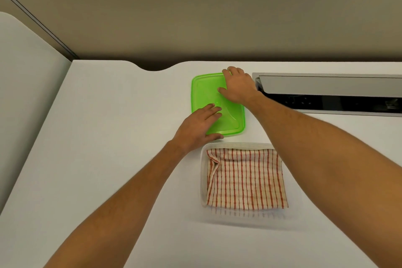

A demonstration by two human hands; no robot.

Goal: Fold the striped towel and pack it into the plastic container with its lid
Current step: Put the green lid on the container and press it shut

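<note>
Lid: I see the green lid (212, 95) flat on the white table (108, 137), just beyond the container and a little to its left, not on it.
Left hand: my feed shows the left hand (199, 125) palm down on the lid's near-left corner. Fingers straight and close together on the green surface, thumb along the lid's near edge. Nothing gripped that I can make out.
Right hand: the right hand (238, 86) sits at the lid's far-right corner. Fingers curl over the far edge, thumb lies on top pointing left. I read this as a hold on the rim.
Container: clear plastic container (203, 172) stands near the table's front, close to the lid's near edge. I cannot tell whether the two touch.
Towel: the striped towel (245, 180), cream with red lines, lies folded inside the container, filling most of it. Its right and near edges ride up at the walls; a small fold shows at the left side.
Surroundings: an open cable tray (326, 98) is set into the table right of the right hand, just beside the wrist. A beige partition (195, 17) runs behind the table.
</note>
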